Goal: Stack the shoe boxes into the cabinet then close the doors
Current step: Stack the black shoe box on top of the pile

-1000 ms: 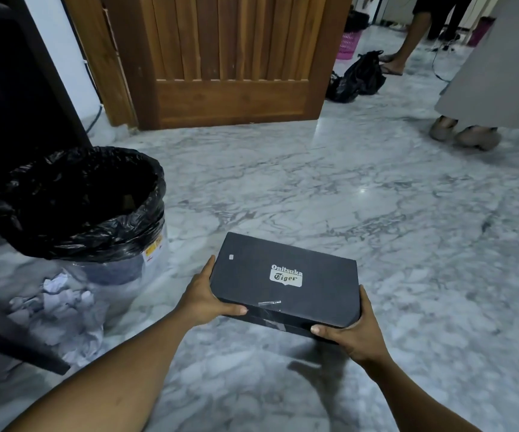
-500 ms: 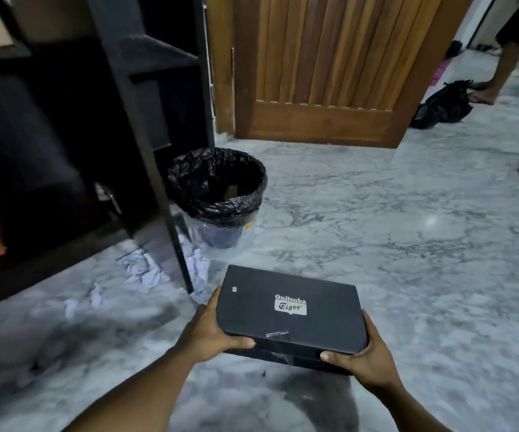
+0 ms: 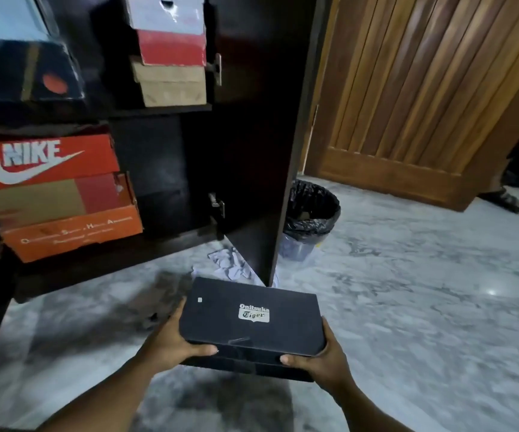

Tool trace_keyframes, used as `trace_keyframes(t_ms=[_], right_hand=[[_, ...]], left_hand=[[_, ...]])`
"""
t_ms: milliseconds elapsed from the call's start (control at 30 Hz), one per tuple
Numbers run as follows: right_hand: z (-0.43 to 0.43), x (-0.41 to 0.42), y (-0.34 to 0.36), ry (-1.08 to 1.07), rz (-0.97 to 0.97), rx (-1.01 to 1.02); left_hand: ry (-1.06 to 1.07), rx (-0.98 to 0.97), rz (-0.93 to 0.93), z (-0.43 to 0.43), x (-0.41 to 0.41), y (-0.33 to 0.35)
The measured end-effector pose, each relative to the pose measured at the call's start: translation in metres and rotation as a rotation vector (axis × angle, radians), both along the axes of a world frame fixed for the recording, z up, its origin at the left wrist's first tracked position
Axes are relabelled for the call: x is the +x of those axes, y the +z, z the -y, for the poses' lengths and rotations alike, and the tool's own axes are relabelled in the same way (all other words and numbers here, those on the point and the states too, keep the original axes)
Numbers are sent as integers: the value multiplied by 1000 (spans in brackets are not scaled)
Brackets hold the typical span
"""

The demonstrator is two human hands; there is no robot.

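Note:
I carry a black shoe box [image 3: 253, 319] with a white logo on its lid, held level above the floor. My left hand [image 3: 171, 341] grips its left end and my right hand [image 3: 320, 361] grips its right end, thumbs on the near side. Ahead stands the dark cabinet [image 3: 164, 111], open. On its lower shelf sit an orange Nike box [image 3: 43, 160] on an orange and tan box [image 3: 65, 216]. The upper shelf holds a stack of white, red and tan boxes [image 3: 171, 54] and a black box [image 3: 24, 73] at the left.
The cabinet's open right door [image 3: 261, 151] stands edge-on just beyond the box. Crumpled paper [image 3: 230, 263] lies at its foot. A bin with a black liner [image 3: 311, 213] sits behind it. A wooden door [image 3: 423, 88] is at the right, with a person's foot [image 3: 504, 201] beside it.
My view has swung left, from the floor and wooden door to the open cabinet and its shelves. The black box stays in both hands and is now near the cabinet door.

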State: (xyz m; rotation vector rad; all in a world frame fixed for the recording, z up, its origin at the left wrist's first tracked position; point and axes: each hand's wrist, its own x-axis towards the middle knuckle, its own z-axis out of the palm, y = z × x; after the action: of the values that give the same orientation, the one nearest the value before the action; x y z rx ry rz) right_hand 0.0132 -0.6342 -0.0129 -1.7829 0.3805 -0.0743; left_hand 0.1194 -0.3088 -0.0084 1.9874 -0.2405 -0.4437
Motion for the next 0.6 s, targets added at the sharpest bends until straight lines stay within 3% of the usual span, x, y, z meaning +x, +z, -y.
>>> trace_keyframes(t_ms=[267, 600], right_hand=[[-125, 92, 96, 234, 154, 98], [-239, 193, 294, 367, 498, 92]], left_hand=[[323, -60, 186, -139, -1, 100], [605, -19, 639, -235, 6, 320]])
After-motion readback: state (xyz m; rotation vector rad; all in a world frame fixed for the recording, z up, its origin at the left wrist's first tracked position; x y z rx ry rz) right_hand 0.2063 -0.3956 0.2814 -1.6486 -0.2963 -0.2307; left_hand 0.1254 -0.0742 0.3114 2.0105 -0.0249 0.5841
